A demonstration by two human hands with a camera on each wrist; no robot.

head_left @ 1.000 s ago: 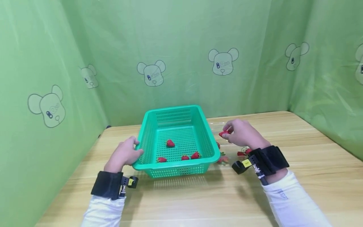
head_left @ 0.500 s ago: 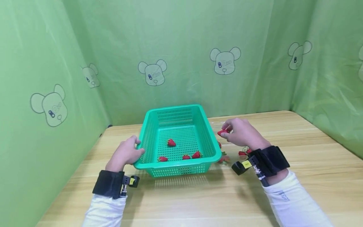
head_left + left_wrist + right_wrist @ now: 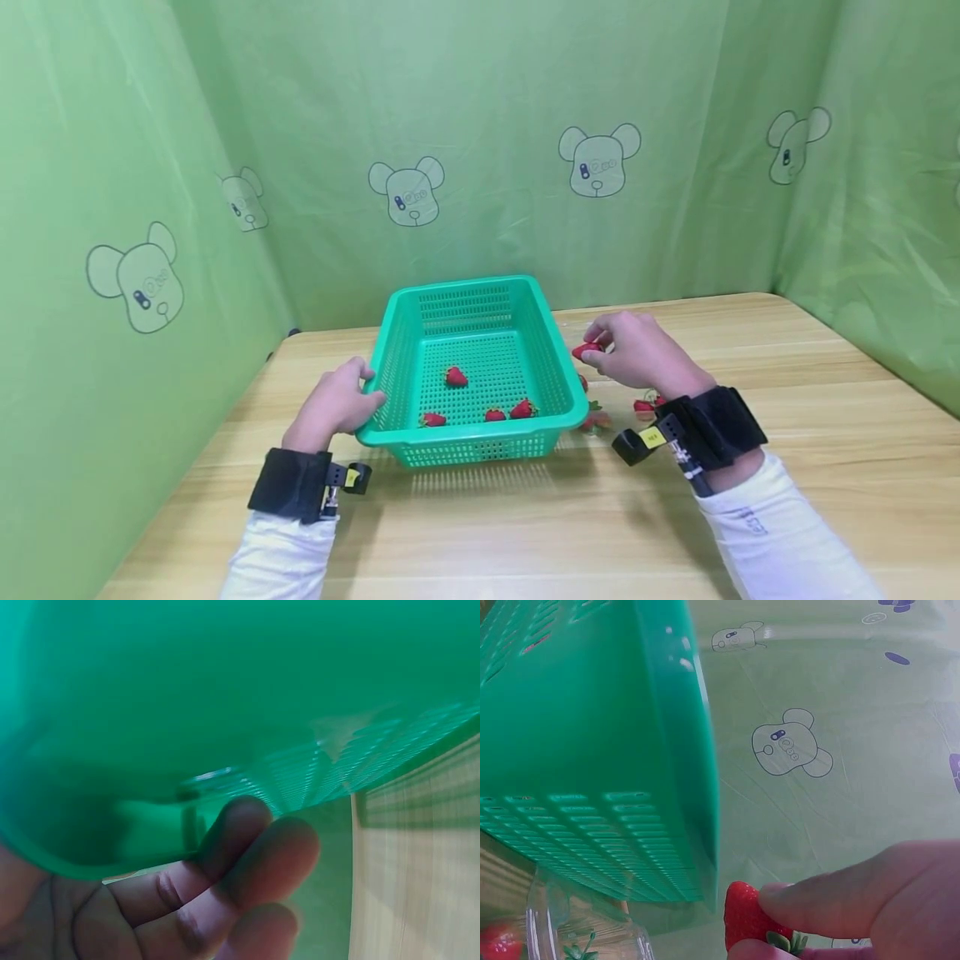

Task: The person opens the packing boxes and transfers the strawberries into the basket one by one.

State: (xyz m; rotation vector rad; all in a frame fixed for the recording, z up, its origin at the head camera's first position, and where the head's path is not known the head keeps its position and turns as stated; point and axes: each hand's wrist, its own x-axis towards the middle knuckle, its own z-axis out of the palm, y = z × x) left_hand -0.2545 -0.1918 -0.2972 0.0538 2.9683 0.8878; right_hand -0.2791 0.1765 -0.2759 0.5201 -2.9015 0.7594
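Right wrist view: strawberry [image 3: 742, 919] poised just outside basket [image 3: 570, 727]

Right hand [image 3: 637, 354] holds the strawberry in a pinch; over-squeezing could bruise it, and contact with the basket could knock it loose. Left hand [image 3: 341, 400] grips the basket's left side; tilting could roll the four berries [image 3: 456, 377] inside

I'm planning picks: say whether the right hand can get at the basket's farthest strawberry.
Probably not yet: the right hand pinches another strawberry. The basket's side stands between, though nothing covers the farthest strawberry from above.
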